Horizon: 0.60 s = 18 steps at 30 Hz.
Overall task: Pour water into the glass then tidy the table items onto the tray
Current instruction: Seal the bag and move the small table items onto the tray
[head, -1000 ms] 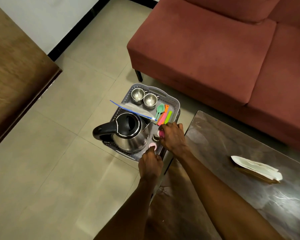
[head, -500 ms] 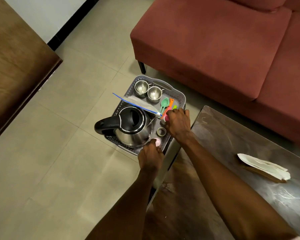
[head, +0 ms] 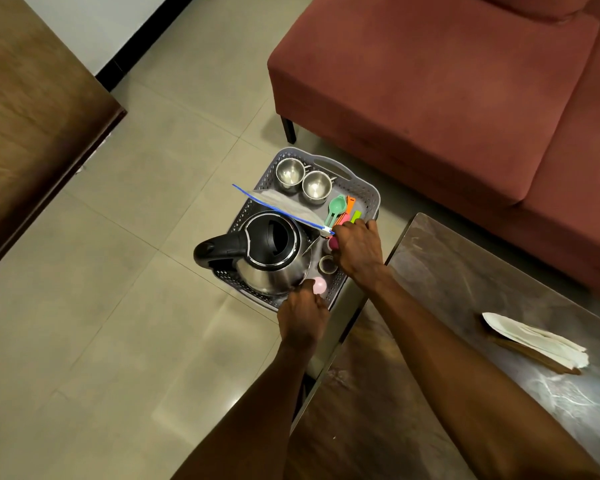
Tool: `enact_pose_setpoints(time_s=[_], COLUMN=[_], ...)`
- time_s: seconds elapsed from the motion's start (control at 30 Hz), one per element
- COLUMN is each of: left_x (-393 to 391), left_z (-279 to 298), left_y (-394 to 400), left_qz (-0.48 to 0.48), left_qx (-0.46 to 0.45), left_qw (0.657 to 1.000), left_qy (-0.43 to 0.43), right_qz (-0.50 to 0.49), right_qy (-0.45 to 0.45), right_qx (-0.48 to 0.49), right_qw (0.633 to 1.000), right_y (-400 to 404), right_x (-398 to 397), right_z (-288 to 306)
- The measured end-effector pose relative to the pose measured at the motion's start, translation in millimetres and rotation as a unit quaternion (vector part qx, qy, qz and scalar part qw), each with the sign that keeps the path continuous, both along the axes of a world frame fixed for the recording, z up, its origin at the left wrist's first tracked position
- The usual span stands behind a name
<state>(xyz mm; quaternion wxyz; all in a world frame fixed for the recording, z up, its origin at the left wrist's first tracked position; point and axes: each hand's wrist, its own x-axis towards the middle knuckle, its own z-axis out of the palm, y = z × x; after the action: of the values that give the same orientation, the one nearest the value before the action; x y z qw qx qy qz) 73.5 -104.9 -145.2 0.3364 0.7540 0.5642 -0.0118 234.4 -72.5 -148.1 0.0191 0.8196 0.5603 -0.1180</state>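
Left hand (head: 303, 315): fingers curled at the near rim of the grey perforated plastic tray (head: 369, 199), touching a small pale pink round object (head: 319, 285); grip uncertain. Right hand (head: 357, 249): fingers curled over a small magenta object (head: 333, 243). On the tray: stainless steel kettle with black lid (head: 269, 252), two steel cups (head: 302, 177), coloured plastic spoons (head: 342, 211), zip bag (head: 284, 206). No legible writing. Dark glossy table (head: 447, 271) adjoins.

Your left hand (head: 303, 315) touches a pink ball (head: 319, 285) at the near corner of the grey tray (head: 369, 199), just beside the kettle (head: 274, 252); your right hand (head: 357, 249) grips a magenta ball (head: 334, 243) beyond the kettle's spout.
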Motion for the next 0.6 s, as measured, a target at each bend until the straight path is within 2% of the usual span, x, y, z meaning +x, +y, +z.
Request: enact_pose_setpoints(time_s=[0.1, 0.4, 0.6], left_x=[-1, 1, 4], left_z=[-1, -1, 5], left_y=[-3, -3, -4], left_qz=[0.002, 0.001, -0.029], left_qx=[0.002, 0.014, 0.025], left_qw=[1.0, 1.0, 0.999], left_qy=[-0.01, -0.021, 0.007], right_qz=[-0.002, 0.027, -0.011], right_qy=[0.017, -0.015, 0.016], right_qx=[-0.006, -0.053, -0.033], right_qw=[1.0, 0.998, 0.999], right_y=[-1, -7, -25], right_x=[-2, -10, -8], right_z=[-2, -2, 10])
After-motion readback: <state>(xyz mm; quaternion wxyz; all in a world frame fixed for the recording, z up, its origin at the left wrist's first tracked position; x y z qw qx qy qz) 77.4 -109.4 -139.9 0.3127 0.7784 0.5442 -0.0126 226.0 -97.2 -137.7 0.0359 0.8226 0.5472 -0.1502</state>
